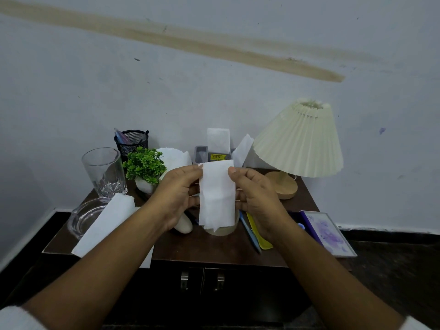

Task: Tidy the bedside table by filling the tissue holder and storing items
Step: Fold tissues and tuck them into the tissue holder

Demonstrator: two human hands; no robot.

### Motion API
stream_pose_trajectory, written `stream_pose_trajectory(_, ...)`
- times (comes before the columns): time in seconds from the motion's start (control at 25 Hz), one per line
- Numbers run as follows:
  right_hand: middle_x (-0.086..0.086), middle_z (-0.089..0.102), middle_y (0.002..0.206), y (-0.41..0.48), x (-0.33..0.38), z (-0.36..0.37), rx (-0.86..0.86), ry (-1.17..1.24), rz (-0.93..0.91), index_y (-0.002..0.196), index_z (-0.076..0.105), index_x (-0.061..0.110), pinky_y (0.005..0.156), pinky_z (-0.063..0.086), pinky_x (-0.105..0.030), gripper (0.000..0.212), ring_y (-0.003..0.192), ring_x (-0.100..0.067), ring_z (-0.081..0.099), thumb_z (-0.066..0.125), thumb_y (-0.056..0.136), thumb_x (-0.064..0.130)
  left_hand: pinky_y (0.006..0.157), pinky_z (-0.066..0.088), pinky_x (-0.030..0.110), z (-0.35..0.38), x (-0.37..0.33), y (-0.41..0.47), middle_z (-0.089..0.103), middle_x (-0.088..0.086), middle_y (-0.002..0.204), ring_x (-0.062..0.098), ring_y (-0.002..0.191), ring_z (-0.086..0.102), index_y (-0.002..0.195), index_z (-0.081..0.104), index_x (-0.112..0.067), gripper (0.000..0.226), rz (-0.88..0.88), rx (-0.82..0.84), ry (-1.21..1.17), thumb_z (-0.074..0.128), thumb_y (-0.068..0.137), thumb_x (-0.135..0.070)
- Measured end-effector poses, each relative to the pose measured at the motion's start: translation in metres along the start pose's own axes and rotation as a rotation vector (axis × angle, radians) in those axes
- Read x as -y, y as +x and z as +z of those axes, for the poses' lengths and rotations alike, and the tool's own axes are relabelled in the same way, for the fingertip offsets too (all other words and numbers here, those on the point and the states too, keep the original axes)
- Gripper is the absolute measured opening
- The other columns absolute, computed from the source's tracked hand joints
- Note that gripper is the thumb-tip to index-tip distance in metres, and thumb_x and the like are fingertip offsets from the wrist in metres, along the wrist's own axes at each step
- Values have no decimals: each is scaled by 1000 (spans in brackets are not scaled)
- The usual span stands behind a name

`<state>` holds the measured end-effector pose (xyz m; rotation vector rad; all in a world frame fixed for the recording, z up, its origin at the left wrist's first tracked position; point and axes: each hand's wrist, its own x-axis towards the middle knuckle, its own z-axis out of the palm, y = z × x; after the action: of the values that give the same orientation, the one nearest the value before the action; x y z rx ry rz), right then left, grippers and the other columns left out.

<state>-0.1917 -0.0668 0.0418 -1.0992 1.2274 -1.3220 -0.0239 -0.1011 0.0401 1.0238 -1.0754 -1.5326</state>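
Both hands hold up a folded white tissue [217,195] above the middle of the dark wooden bedside table [200,248]. My left hand [177,194] pinches its left edge and my right hand [256,194] pinches its right edge. Behind it at the back stands a grey tissue holder [201,153] with a folded tissue [218,140] upright in it and another tissue [242,148] leaning at its right. A long folded tissue [107,225] lies at the front left. A beige roll core [221,231] is partly hidden under the held tissue.
A drinking glass [104,172] and a glass ashtray [83,217] stand at the left, a mesh pen cup [132,141] and a small green plant [145,166] behind. A pleated lamp [300,141] is at the right. Pens [250,231], a yellow tool [258,234] and a picture frame [328,232] lie at the right front.
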Motion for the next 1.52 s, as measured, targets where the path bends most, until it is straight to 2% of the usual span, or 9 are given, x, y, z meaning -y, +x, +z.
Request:
stream_pose_trajectory(0.12,1,76,112,2,-1,2,5,-5,-13,109,71,20,89,61,-40,21,107,-21,72,65,96,35,73,60,36,2,-2,-2,77,13,110,26,98,73,116,74,-9,26,32,9,29,55,102,-21)
stream_pose_trajectory(0.36,-1,78,111,1,-3,-1,112,-14,-57,113,72,21,88,62,-38,19,104,-21,74,68,95,16,77,59,38,4,-1,-5,78,10,103,25,96,73,108,77,-13,23,78,8,78,56,101,-20)
stream_pose_trajectory(0.52,-5,76,116,2,-2,-1,82,4,-98,126,68,11,88,62,-40,31,106,-23,73,68,95,16,81,60,42,7,-7,-9,78,8,103,26,97,75,108,77,-17,34,64,60,77,56,99,-42)
stream_pose_trajectory(0.64,-6,77,113,1,-1,-3,127,29,-80,122,67,9,87,62,-39,29,104,-22,74,69,95,18,73,61,32,7,-3,-8,79,8,102,27,97,75,112,75,-10,21,141,36,83,64,96,-19)
stream_pose_trajectory(0.8,-11,77,104,4,-2,-5,155,-85,-48,104,69,6,75,60,-33,13,97,-24,74,70,93,13,63,57,30,-2,-2,-2,78,5,97,23,91,72,107,70,-13,12,159,-80,40,64,96,-13)
stream_pose_trajectory(1.0,-14,76,98,3,2,-8,128,-179,-114,99,72,6,84,59,-46,12,97,-36,71,72,92,16,77,61,37,-7,-7,-4,75,10,104,24,94,72,127,54,-21,44,293,75,201,69,91,-2)
stream_pose_trajectory(1.24,-15,76,96,0,4,-7,173,-259,-144,104,71,7,86,61,-53,17,93,-32,74,72,93,20,67,61,28,-6,-11,-11,78,6,93,14,82,73,101,75,-12,11,335,106,376,69,92,-12)
stream_pose_trajectory(1.4,-11,78,97,2,-1,-8,255,-339,-154,100,75,8,89,58,-59,17,93,-32,74,70,94,24,55,55,25,-3,-12,-14,77,10,84,15,72,70,94,79,-10,16,327,100,392,66,95,-20)
stream_pose_trajectory(1.52,-7,78,101,6,-5,-12,287,-383,-140,105,78,10,86,59,-58,19,94,-27,75,71,94,25,59,50,36,-8,-16,-10,70,7,78,16,72,61,91,78,-8,23,362,-36,336,65,96,-26)
